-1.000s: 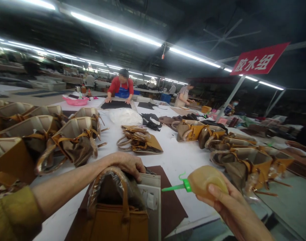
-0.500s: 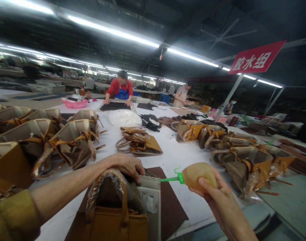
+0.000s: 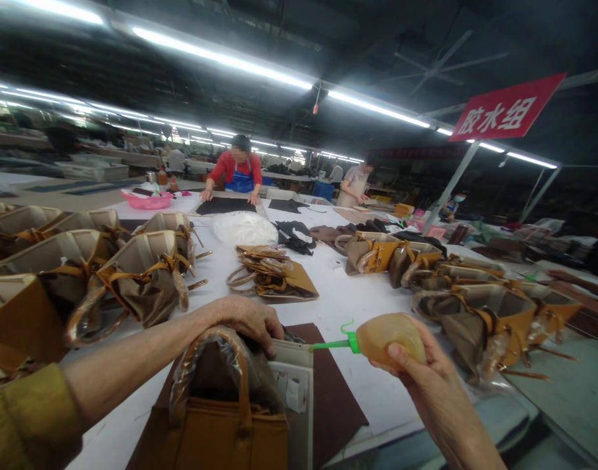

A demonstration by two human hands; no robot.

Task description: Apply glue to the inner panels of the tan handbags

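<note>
My left hand (image 3: 247,318) rests curled over the top of a tan handbag (image 3: 220,411) at the table's near edge, gripping its plastic-wrapped handle and opening. My right hand (image 3: 426,378) is closed around a yellowish squeeze bottle (image 3: 387,339) with a green nozzle (image 3: 331,344). The nozzle tip points left and reaches the bag's pale inner flap (image 3: 294,378), just right of my left fingers. The bag stands on a dark brown mat (image 3: 335,398).
Rows of tan and beige handbags (image 3: 132,274) lie at the left, another row (image 3: 475,300) at the right, and a flat pile (image 3: 269,274) in the middle of the white table (image 3: 348,294). A person in red (image 3: 237,173) works at the far end; another stands further right.
My right hand has brought the bottle leftward, so the green nozzle now reaches the bag's flap. My left hand has stayed on the bag.
</note>
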